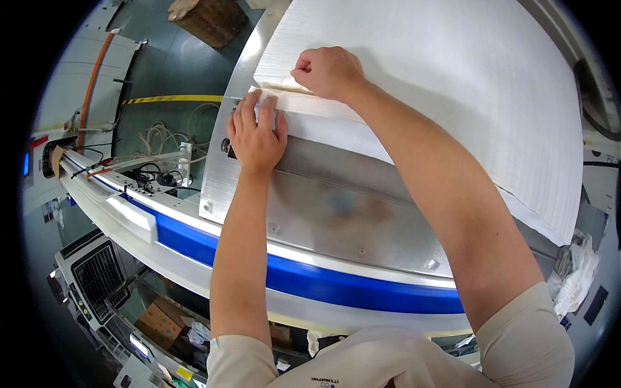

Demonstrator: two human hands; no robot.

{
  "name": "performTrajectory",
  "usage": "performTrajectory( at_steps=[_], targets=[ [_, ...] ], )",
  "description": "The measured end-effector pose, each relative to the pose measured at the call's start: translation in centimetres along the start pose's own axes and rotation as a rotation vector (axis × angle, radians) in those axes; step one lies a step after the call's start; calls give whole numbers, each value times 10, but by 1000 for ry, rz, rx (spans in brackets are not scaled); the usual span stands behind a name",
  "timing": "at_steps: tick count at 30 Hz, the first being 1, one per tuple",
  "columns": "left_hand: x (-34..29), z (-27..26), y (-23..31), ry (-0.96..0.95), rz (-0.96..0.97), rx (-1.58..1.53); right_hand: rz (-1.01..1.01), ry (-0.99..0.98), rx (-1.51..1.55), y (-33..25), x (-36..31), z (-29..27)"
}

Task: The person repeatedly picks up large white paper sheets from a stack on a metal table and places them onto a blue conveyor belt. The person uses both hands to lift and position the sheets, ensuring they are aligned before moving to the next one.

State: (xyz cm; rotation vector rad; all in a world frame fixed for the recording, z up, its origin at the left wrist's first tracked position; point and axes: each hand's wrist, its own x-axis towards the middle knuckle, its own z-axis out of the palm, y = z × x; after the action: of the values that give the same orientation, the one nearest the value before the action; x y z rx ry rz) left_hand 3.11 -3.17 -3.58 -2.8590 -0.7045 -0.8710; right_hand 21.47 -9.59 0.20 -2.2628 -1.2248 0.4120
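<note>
My left hand (257,132) presses flat, fingers spread, on one white ribbed foam sheet (453,84); my right hand (328,71) fists, pinching its edge.

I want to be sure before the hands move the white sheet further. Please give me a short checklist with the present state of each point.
1. Left hand flat on the white sheet edge: ok.
2. Right hand closed in a fist on the sheet corner: ok.
3. Sheet lies smooth on the metal table: ok where visible; far side out of view.
4. Bare table part has nothing on it: ok.
5. What the right fist pinches: cannot tell.
</note>
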Motion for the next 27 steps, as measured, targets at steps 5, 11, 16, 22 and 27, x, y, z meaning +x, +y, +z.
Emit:
performTrajectory(
  at_steps=[5, 11, 16, 22, 27],
  targets=[
    [-18, -11, 0, -3, -18, 26, -26, 32, -15, -1, -2, 1],
    [-5, -26, -3, -16, 183, 24, -169, 23, 133, -4, -47, -14],
    [23, -45, -20, -350, 327, -53, 78, 140, -199, 41, -161, -37],
    [74, -63, 11, -859, 303, 235, 438, 192, -506, 180, -307, -137],
    [91, -37, 61, -1042, 405, 535, 668, 218, -641, 302, -433, -227]
  ],
)
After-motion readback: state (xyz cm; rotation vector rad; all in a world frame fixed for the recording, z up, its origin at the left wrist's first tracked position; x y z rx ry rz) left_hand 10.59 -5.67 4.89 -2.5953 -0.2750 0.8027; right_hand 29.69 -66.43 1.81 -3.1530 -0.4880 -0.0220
